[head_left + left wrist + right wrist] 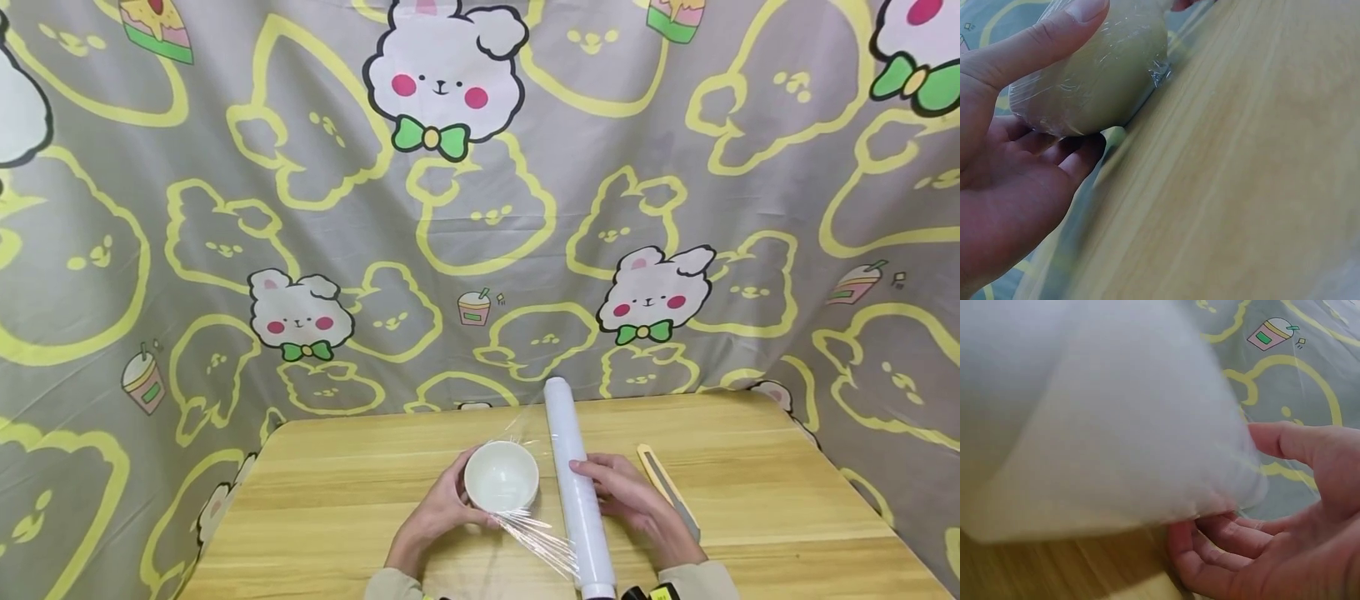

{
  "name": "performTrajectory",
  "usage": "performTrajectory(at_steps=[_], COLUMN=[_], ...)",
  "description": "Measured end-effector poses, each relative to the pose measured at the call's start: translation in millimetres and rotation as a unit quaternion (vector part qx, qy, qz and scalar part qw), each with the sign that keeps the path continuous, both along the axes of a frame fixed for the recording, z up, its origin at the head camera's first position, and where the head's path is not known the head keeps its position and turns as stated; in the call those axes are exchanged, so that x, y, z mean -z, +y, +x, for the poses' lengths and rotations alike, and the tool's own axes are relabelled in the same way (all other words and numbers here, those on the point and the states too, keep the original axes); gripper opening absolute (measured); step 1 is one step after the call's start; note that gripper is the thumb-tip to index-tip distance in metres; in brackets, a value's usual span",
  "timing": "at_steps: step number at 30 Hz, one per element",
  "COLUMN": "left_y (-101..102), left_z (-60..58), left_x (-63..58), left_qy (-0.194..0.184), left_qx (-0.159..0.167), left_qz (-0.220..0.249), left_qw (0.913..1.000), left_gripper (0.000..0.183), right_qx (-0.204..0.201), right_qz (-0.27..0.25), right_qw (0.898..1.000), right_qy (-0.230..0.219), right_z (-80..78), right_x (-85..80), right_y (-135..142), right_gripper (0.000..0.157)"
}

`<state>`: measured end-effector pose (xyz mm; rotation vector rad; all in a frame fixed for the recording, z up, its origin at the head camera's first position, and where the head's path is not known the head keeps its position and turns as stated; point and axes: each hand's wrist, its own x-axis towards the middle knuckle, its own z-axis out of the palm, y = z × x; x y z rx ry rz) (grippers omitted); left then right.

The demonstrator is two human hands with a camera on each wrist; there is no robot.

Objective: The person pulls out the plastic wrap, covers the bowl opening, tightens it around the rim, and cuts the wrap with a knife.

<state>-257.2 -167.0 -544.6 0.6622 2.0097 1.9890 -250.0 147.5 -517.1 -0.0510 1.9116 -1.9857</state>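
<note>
My left hand [444, 505] grips a small white bowl [502, 477], thumb along its near side and fingers around its far left. In the left wrist view, clear plastic wrap [1079, 94] clings to the bowl's outside, with the thumb laid over it and the fingertips at its lower edge. My right hand [626, 493] holds a long roll of cling film [579, 492], thumb on top and the other fingers beneath, as the right wrist view shows. A gathered strand of film [536, 542] stretches from the bowl to the roll.
A yellow utility knife [667, 492] lies on the wooden table [765, 475], right of my right hand. Behind the table and along both sides hangs a grey curtain [465, 217] with cartoon prints.
</note>
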Motion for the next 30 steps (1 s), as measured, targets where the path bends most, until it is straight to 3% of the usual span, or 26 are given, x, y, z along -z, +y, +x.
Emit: performTrajectory(at_steps=[17, 30], left_y=[-2.5, -2.6], left_z=[-0.7, -0.3], left_x=[0.3, -1.2], left_qy=[0.016, -0.008], left_qx=[0.009, 0.009], left_qz=[0.008, 0.015], left_qw=[0.9998, 0.9998], left_gripper=[0.112, 0.115], right_qx=[0.071, 0.055], right_qz=[0.109, 0.147], right_qw=[0.991, 0.985], right_qy=[0.029, 0.076], right_z=[-1.1, 0.1], right_x=[-3.6, -2.0], right_y=[-6.9, -8.2], right_gripper=[0.056, 0.055])
